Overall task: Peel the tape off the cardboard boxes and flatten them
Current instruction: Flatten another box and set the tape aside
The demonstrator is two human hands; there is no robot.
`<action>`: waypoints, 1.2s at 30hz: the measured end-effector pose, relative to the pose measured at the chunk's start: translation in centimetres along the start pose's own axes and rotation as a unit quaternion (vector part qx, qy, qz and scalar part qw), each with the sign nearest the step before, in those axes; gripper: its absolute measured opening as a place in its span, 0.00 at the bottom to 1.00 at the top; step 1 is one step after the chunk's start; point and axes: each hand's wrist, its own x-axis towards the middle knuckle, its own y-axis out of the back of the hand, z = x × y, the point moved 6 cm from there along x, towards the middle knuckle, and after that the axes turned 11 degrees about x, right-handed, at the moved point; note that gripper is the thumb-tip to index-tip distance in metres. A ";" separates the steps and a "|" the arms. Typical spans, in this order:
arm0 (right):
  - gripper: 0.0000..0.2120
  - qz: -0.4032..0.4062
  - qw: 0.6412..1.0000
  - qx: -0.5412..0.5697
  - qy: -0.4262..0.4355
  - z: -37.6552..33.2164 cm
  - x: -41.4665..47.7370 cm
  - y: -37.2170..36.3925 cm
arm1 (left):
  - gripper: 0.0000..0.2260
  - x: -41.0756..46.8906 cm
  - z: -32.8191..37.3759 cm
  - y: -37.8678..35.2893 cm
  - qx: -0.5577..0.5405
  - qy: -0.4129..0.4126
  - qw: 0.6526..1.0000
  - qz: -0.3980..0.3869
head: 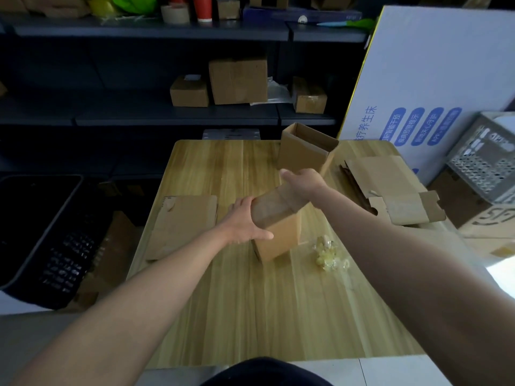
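A small brown cardboard box (278, 235) stands tilted on the wooden table (250, 316). My left hand (245, 221) grips its left side, thumb across the front face. My right hand (302, 182) holds the far top end of the box, fingers curled over it. A strip of tape runs along the box's top face. A crumpled ball of peeled clear tape (328, 253) lies on the table to the right of the box.
An open-topped box (306, 150) stands at the table's far edge. A flattened box (184, 225) lies at the left, flattened cartons (395, 188) at the right. Dark bins (41, 235) sit left of the table, shelves with boxes (237, 79) behind, a large white carton (429, 79) right.
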 end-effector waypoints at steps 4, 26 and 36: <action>0.32 -0.180 0.961 -0.193 0.086 0.7 -1.3 -3.1 | 0.53 0.5 -1.3 -1.4 -0.007 0.078 0.996 -0.034; 0.44 -0.155 0.950 -0.263 0.070 7.4 -1.5 -5.8 | 0.18 -2.1 -1.8 -3.0 0.031 0.058 0.985 0.157; 0.44 -0.210 0.919 -0.328 0.066 7.5 -1.3 -5.6 | 0.08 -2.5 -0.2 -2.8 0.042 0.112 0.985 0.126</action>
